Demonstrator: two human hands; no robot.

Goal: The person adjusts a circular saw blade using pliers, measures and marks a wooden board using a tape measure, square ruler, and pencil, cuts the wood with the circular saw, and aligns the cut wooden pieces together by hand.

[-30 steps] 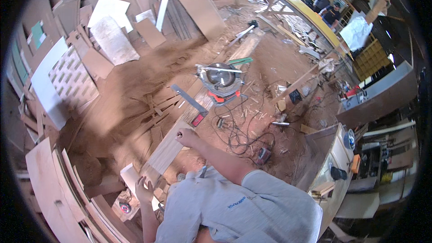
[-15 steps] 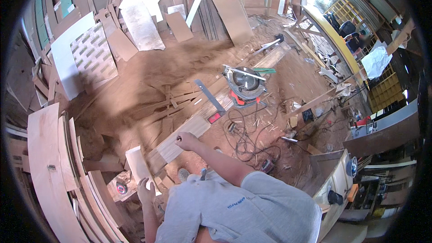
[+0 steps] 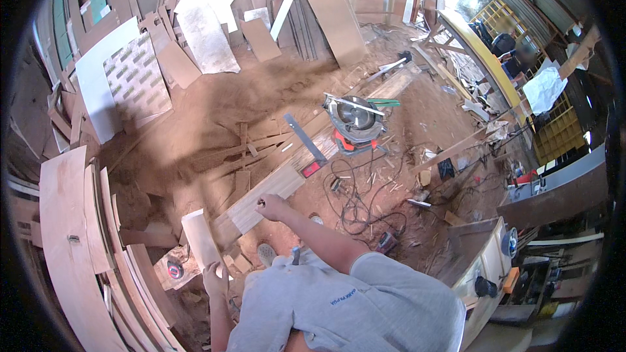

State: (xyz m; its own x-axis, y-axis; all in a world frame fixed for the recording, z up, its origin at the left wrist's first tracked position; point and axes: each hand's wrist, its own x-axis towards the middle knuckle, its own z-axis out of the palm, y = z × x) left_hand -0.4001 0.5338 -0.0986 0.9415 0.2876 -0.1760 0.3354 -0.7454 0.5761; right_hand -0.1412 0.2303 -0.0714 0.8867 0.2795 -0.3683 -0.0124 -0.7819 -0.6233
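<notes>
My left hand (image 3: 215,280) closes around the lower end of a short pale wooden board (image 3: 201,234), which slants up and away from it. My right hand (image 3: 272,208) is a loose fist just over the lower part of a long plank (image 3: 280,184); whatever its fingers hold is too small to make out. Farther up the plank lies a try square with a dark blade (image 3: 304,137) and a red-marked stock (image 3: 312,169). Beyond it, a circular saw (image 3: 355,117) rests at the plank, its round blade showing.
A tape measure (image 3: 175,269) lies left of my left hand. Tall plywood sheets (image 3: 68,241) lean at the left. A black cable (image 3: 355,199) coils on the dirt floor near another power tool (image 3: 386,242). A wooden cabinet (image 3: 479,254) stands at right; people are near a yellow-edged table (image 3: 479,52).
My left hand was open with fingers spread beside the short board's lower end; it has now closed on it. My right hand has barely moved.
</notes>
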